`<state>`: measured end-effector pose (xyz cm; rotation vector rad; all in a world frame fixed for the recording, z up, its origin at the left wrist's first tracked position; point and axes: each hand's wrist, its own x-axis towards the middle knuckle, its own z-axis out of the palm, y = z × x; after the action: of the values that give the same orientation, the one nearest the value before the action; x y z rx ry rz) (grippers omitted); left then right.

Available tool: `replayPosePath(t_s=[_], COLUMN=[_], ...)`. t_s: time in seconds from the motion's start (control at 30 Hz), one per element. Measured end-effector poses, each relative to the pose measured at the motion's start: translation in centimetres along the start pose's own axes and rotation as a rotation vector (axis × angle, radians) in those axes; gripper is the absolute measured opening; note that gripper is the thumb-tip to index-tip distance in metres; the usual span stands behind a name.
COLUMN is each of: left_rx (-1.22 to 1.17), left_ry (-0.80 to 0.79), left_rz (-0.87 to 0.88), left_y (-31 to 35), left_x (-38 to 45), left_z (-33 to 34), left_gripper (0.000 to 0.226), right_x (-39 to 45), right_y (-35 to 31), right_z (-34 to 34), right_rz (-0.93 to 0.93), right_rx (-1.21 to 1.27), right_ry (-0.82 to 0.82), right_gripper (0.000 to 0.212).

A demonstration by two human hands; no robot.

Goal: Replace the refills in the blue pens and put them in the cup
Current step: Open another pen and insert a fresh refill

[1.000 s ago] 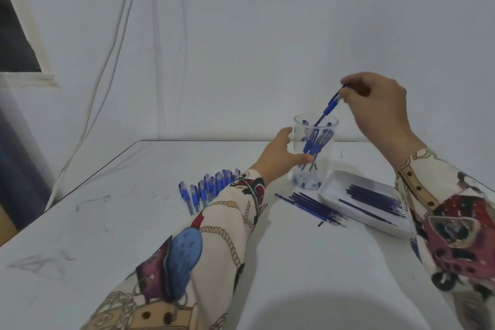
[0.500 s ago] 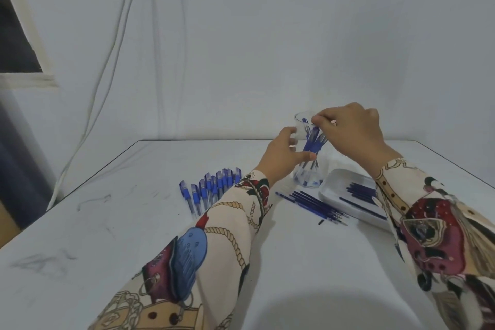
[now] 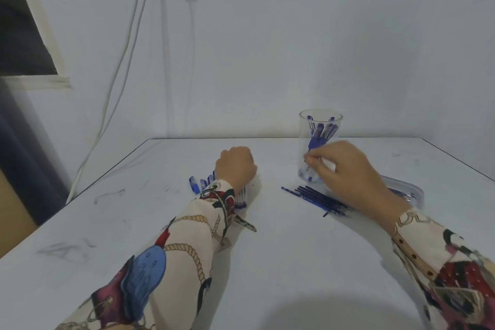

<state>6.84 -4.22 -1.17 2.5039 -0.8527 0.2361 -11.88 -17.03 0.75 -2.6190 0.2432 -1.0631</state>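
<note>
The white desk runs back to a pale wall, with cables hanging down at the left and a dark opening at the far left edge. On it, to the right, lies a shallow white tray, mostly hidden behind the right arm. The clear cup stands upright near the back right, several blue pens leaning inside. A second ago the right hand was lowering a pen into that cup while the left steadied it; both have since let go, so that pen looks delivered and another round is due. The left hand has dropped over the row of waiting pens; its fingers are curled under, and I cannot tell whether they hold one. The right hand hangs before the cup, loosely curled, gripping nothing visible. Loose refills lie just below it.
</note>
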Motion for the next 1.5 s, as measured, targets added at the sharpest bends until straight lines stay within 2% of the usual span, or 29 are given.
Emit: replayPosePath(t_s=[0.1, 0.17, 0.43, 0.77, 1.03, 1.27, 1.43, 1.5], left_rx=[0.245, 0.309, 0.39, 0.411, 0.412, 0.487, 0.418, 0.355], left_ry=[0.033, 0.047, 0.154, 0.147, 0.216, 0.15, 0.17, 0.197], left_rz=[-0.008, -0.009, -0.014, 0.028, -0.005, -0.034, -0.027, 0.014], left_y=[-0.9, -1.1, -0.5, 0.8, 0.8, 0.3, 0.7, 1.0], left_x=[-1.1, -1.6, -2.8, -3.7, -4.2, -4.1, -4.2, -4.2], left_z=[0.7, 1.2, 2.1, 1.9, 2.3, 2.2, 1.8, 1.6], left_gripper=[0.018, 0.018, 0.021, 0.014, 0.023, 0.017, 0.03, 0.022], right_x=[-2.0, -2.4, -2.7, -3.2, -3.2, -3.1, -3.2, -3.3], right_y=[0.1, 0.3, 0.5, 1.0, 0.7, 0.8, 0.8, 0.8], right_z=[1.4, 1.9, 1.8, 2.1, 1.9, 2.1, 2.2, 2.2], right_rz=[-0.046, -0.066, -0.047, -0.027, -0.014, -0.017, -0.015, 0.005], right_rx=[-0.044, -0.071, -0.062, -0.067, -0.065, -0.07, -0.08, -0.069], right_ry=[-0.169, -0.221, -0.215, -0.225, -0.218, -0.23, -0.241, -0.25], right_gripper=[0.017, 0.018, 0.018, 0.017, 0.018, 0.018, 0.019, 0.02])
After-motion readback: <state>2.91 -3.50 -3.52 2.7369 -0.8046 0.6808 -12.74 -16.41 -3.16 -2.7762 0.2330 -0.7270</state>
